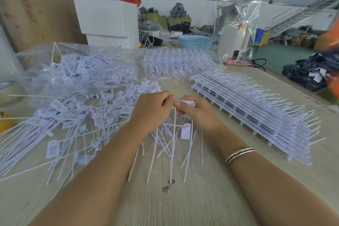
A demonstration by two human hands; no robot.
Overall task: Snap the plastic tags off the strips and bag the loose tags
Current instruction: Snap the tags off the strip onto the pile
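Pale wood-grain table [211,207] fills the near view, littered with white plastic. At far left a large clear plastic bag [73,64] lies open on its side, loose tags showing through its film. Along the right side, a long stack of uncut tag strips [256,115] runs from mid-table toward the near right, thin tails pointing right and away. A second fan of strips [174,62] lies beyond it at centre, partly under clear film. Left of the hands, a spread pile of loose tags [77,115] covers the table, tails pointing toward the near left.

At centre the two hands meet just above the table. The left hand [150,113] has its fingers curled, pinching the thin tails near a tag's head. The right hand [198,113], a bracelet [240,155] on its wrist, curls its fingers and thumb round a white tag [186,103] with a small hole. Below the hands a bunch of tails [172,145] hangs toward the near edge, one more tag [186,131] dangling among them.

Far across the table sit a blue basket [196,42] and white boxes [108,22].
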